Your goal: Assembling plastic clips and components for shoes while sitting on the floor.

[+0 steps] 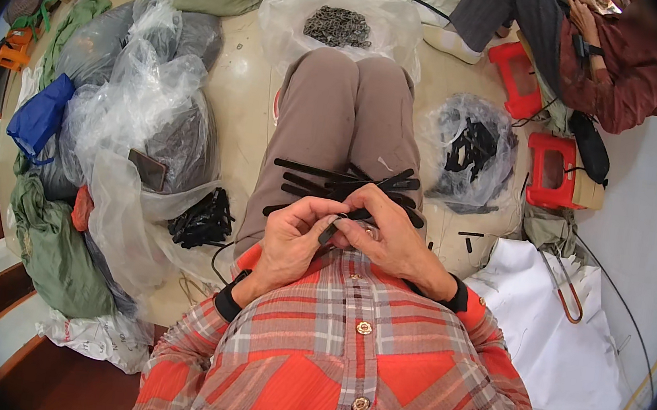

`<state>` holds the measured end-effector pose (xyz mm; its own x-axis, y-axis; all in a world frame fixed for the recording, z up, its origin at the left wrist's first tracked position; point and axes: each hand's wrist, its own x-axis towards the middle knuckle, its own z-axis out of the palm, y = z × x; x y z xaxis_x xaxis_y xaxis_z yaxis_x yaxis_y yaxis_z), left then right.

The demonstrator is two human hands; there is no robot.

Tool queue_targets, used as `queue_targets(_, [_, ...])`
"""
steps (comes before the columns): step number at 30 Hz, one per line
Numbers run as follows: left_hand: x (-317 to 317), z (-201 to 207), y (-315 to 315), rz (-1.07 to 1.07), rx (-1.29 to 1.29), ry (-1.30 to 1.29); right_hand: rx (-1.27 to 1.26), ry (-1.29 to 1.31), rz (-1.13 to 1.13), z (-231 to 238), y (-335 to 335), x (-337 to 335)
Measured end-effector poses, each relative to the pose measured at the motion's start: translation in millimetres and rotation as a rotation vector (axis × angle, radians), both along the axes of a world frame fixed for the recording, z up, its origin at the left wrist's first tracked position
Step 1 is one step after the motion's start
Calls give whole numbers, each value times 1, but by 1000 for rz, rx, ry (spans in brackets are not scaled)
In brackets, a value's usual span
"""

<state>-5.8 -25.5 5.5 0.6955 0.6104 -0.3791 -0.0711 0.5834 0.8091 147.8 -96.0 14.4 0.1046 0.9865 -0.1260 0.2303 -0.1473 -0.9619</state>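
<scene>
Over my lap, my left hand (290, 239) and my right hand (383, 234) meet with fingertips pinched together. Between them is a short black strip (328, 232), its end sticking out below the left thumb. Whatever else the fingertips cover is too small to make out. Several longer black strips (300, 167) lie crosswise on my brown trousers (315, 110), just beyond the hands, some fanned out to the right.
A clear bag of black pieces (471, 150) sits to the right, a black heap (204, 219) to the left. Ahead, a plastic sheet holds small dark metal pieces (337, 26). Large plastic bags (138, 94) and a phone (146, 170) are left. Red stools (549, 172) and another person (623, 72) are right.
</scene>
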Motion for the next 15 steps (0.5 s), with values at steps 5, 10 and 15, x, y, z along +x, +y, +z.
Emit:
queue_targets(5, [1,-2,-4,-36,-70,-37,-165,330,-15,-5,-8,-3])
queue_targets(10, [2,-8,-4,-60,-69,-49,-177,437,-33,-6,-9,2])
queue_targets(15, [1,-7,6,-83,-156,-53,-266,384,45,7,-4,11])
